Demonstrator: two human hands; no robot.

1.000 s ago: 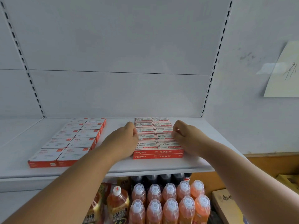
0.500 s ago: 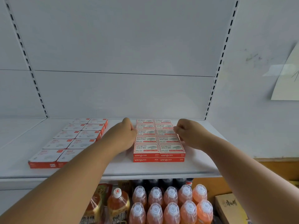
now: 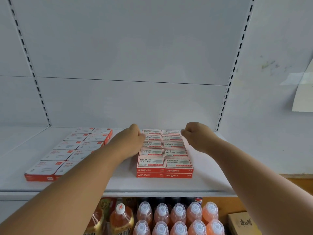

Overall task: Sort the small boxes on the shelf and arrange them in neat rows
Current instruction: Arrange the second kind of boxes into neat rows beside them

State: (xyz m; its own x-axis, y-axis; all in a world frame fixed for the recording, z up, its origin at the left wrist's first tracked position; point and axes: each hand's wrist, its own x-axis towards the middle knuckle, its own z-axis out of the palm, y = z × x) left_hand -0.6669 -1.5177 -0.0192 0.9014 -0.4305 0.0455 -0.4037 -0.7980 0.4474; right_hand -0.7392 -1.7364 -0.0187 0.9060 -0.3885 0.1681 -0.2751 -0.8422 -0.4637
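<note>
On the white shelf (image 3: pixel 169 185) lies a block of red and white staple boxes (image 3: pixel 164 153), two columns wide and two layers high. My left hand (image 3: pixel 130 141) is curled into a fist against the block's left side near the back. On the opposite side my right hand (image 3: pixel 196 134), also fisted, rests at the back right corner. Neither hand holds a box. A second group of red-edged white boxes (image 3: pixel 72 150) lies in two columns to the left, partly hidden by my left forearm.
Slotted uprights (image 3: pixel 228 82) frame the white back panel. Below the shelf stand several orange drink bottles (image 3: pixel 177 217) and a yellow-labelled bottle (image 3: pixel 121 219). A cardboard box (image 3: pixel 242 223) sits at lower right. A paper sheet (image 3: pixel 303 92) hangs on the right wall.
Both fists have slid back along the sides of the staple-box block, from its middle toward the rear. The boxes look unmoved.
</note>
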